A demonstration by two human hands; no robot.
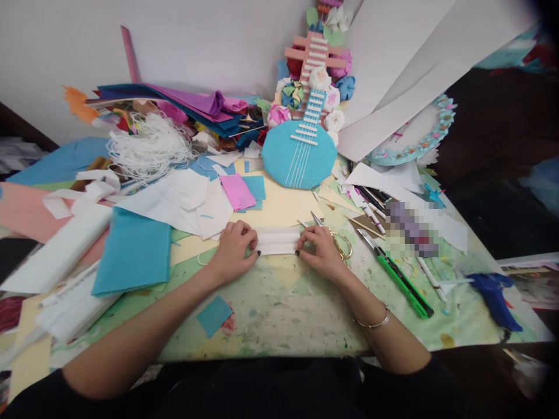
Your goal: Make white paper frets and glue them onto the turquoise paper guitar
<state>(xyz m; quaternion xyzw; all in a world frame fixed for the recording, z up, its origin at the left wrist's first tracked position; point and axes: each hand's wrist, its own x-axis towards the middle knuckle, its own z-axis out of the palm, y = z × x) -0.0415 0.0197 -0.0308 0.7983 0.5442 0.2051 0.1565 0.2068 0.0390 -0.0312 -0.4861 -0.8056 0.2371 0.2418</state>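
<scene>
A white folded strip of paper (278, 240) lies flat near the middle of the table, with crease lines running along its length. At its left end, my left hand (236, 251) pinches the paper between thumb and fingers. My right hand (321, 251) is closed on the opposite end in the same way. Partly behind the right hand rest scissors with gold handles (344, 244). Just beyond the strip stands a blue paper lute-like instrument (299, 154) with white strings, leaning against paper flowers. Pink tissue paper (238, 192) lies past the left hand.
Right of my hands are a green utility knife (402, 282), wooden sticks (367, 226) and a blue glue gun (498, 299). On the left lie folded teal paper (133, 250), white paper rolls (61, 250) and a tangle of white string (148, 145). A small teal square (213, 316) sits near the front edge.
</scene>
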